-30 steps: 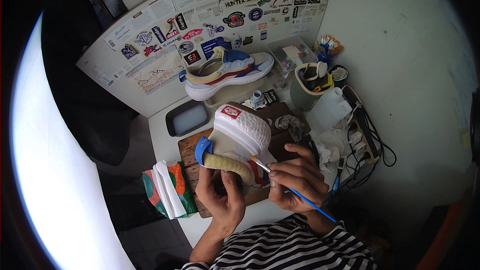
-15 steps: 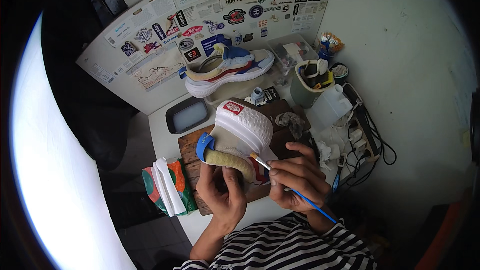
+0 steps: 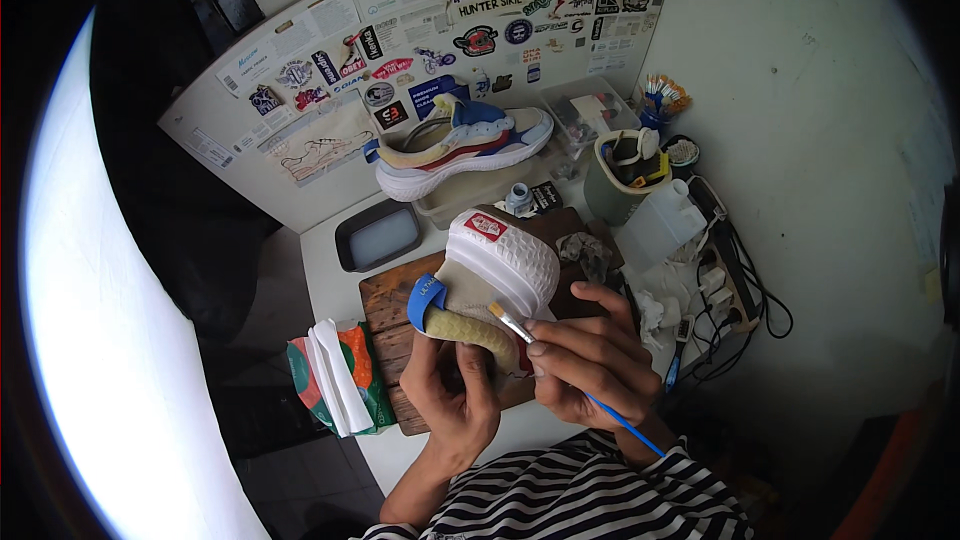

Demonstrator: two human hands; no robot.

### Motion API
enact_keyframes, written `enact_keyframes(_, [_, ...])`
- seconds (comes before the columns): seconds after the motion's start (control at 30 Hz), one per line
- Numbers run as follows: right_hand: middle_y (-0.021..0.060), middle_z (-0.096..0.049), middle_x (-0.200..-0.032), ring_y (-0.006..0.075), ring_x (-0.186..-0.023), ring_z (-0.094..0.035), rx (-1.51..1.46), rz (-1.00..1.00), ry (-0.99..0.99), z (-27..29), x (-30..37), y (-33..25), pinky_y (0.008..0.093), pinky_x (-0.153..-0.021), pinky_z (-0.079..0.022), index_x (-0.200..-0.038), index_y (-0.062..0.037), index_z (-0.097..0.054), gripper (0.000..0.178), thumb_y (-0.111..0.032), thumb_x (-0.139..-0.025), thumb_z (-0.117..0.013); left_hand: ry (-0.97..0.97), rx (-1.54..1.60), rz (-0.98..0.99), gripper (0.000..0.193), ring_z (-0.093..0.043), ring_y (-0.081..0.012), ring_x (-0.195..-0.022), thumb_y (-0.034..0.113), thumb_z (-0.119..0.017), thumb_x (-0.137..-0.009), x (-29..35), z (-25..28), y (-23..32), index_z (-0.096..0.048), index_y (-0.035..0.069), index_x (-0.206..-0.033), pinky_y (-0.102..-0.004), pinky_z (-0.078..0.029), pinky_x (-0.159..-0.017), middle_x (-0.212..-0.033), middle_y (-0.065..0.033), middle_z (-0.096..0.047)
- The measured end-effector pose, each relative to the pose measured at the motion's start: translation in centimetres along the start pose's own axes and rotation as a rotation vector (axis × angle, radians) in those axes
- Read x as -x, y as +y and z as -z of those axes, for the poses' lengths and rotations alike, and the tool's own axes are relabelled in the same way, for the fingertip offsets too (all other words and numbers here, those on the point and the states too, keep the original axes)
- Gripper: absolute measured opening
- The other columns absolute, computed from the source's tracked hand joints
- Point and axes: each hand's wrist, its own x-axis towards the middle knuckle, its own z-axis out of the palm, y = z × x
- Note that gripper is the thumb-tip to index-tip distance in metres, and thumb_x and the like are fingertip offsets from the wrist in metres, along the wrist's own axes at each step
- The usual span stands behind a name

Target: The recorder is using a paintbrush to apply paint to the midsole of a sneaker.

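A sneaker (image 3: pixel 475 295) with a white textured sole, grey-beige upper, yellowish collar and blue heel tab is tilted in front of me, sole away from me. My left hand (image 3: pixel 450 390) grips it by the collar, some fingers hidden inside the opening. Between the fingers of my right hand (image 3: pixel 595 365) is a slim blue-handled paintbrush (image 3: pixel 630 425). Its pale bristles lie at the upper near the sole; whether they touch cannot be made out. The matching sneaker (image 3: pixel 460 145) rests behind, on a translucent container.
A wooden board (image 3: pixel 395 295) lies under my hands. Around it are a dark tray of cloudy liquid (image 3: pixel 378 237), a tissue pack (image 3: pixel 370 390), a small paint bottle (image 3: pixel 518 200), a bin of tools (image 3: pixel 612 200), a plastic jug (image 3: pixel 665 225) and a power strip with cables (image 3: pixel 735 285).
The view has shifted slightly. The held sneaker has moved a little to the right, and the brush tip sits slightly further left along its upper. Both hands keep their hold.
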Motion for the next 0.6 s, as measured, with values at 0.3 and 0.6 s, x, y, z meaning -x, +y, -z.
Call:
enact_keyframes(0.3, [0.0128,-0.068,-0.085,0.0208,-0.075,-0.069,-0.132,-0.091,0.121,1.9,1.9,0.0,0.0498,-0.092,-0.052,-0.097,-0.0022,-0.058,0.011,-0.004,-0.087,-0.064,-0.002,-0.049,-0.078,0.034,-0.058,-0.0083,-0.081,0.012,-0.05,-0.103,0.3,0.7,0.2,-0.046,-0.008,-0.131,-0.0208,-0.046,-0.071,-0.1,-0.0077,-0.062])
enact_keyframes(0.6, [0.0152,-0.07,-0.096,0.0126,-0.082,-0.065,-0.527,-0.843,0.314,0.0,8.6,7.3,0.0243,-0.076,-0.054,-0.106,0.0042,-0.057,0.011,0.004,-0.095,-0.058,0.239,0.007,0.015,0.041,-0.061,-0.017,-0.104,0.014,-0.047,-0.104,3.1,3.3,1.1,-0.041,-0.007,-0.139,-0.0264,-0.047,-0.088,-0.118,-0.0146,-0.061])
